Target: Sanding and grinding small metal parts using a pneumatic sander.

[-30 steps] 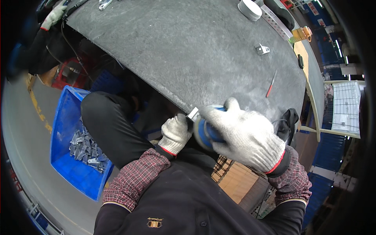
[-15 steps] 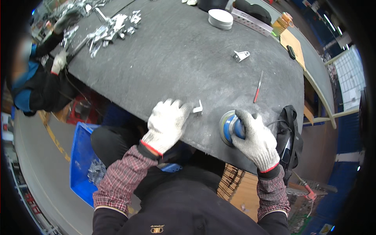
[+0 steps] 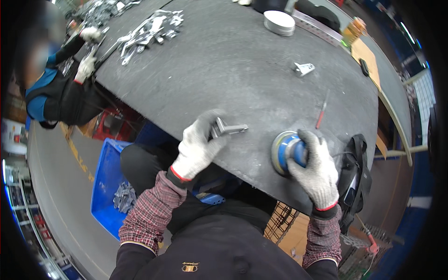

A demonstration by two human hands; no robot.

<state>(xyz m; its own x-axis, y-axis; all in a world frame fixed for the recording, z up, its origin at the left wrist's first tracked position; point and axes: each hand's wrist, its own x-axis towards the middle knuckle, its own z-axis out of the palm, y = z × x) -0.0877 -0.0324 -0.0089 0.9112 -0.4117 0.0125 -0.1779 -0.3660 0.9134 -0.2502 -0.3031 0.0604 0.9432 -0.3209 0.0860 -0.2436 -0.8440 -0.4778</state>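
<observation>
My left hand [image 3: 198, 144], in a white knit glove with a red cuff edge, pinches a small angled metal bracket [image 3: 232, 129] between thumb and fingers at the table's near side. My right hand [image 3: 317, 170], gloved the same way, is wrapped round a blue round sander [image 3: 290, 151] on the dark table. Its disc is tilted, facing left toward the bracket, with a gap between the two. Farther off lies another metal bracket [image 3: 304, 69]. A thin file with a red handle [image 3: 320, 116] rests beyond the sander.
A pile of metal brackets [image 3: 151, 32] covers the far left of the dark table [image 3: 205, 70]. White discs [image 3: 279, 22] are stacked at the back. A black bag [image 3: 353, 172] sits by my right hand. Below left, a blue bin [image 3: 105, 186] holds metal parts. A co-worker [image 3: 60, 98] works at the left.
My left hand has closed on the bracket, which now shows a different side. The whole view has shifted, moving the table's things rightward. The co-worker's hands have moved.
</observation>
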